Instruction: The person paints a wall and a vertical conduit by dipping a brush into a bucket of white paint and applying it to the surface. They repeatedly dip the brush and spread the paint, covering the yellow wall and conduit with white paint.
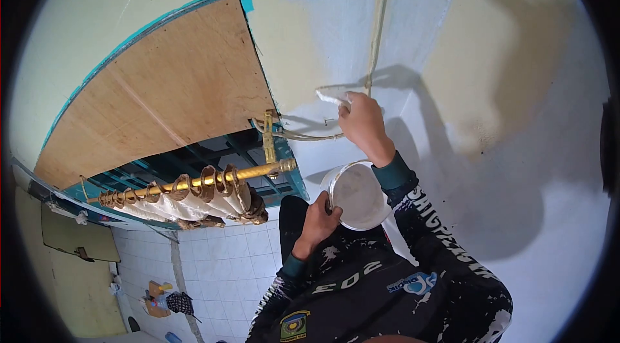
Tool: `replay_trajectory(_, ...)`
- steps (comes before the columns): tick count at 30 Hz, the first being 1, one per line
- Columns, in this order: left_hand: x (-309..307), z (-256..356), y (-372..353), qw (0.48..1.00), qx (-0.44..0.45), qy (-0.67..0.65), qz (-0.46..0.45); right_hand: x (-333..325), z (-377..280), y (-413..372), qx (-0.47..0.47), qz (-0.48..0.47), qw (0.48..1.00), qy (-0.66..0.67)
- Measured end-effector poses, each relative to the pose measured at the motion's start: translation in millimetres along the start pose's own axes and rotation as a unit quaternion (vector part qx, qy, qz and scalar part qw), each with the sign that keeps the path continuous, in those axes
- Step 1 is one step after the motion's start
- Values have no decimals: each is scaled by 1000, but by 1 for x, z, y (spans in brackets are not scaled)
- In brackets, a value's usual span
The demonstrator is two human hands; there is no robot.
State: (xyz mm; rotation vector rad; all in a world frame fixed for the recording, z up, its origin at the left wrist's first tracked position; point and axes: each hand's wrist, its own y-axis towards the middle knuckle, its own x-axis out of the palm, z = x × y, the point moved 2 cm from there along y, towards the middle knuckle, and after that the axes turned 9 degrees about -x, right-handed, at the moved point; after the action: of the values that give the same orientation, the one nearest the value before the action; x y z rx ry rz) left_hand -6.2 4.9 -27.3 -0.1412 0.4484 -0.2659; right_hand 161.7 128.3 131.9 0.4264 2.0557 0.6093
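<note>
My left hand (318,221) grips the rim of a round white paint bucket (363,197), with the thumb over its edge. The bucket is held in front of my chest, and its inside is coated in pale white. Up at the wall, my right hand (363,124) is closed on a white-coated paintbrush (330,96), its handle hidden in the fingers. The brush's tip points left, close to the wall (294,52), where pale white paint meets the older yellowish coat. Thin cables (310,137) run along the wall just below the brush.
To the left is an arched window covered by a plywood panel (168,72). Below it, a gold curtain rod (252,172) with gathered curtains juts out. A cable conduit (380,20) runs up the wall. Far below lie the tiled floor (223,265) and several small items.
</note>
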Motion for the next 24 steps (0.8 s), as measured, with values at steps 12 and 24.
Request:
replay_trajectory(12, -2, 9, 0, 1000, -5, 20, -1, -57, -46, 35, -148, 155, 976, -23)
replay_trajectory(24, -2, 7, 4, 1000, -12, 17, -6, 45, 6, -48, -46, -6, 998, -48)
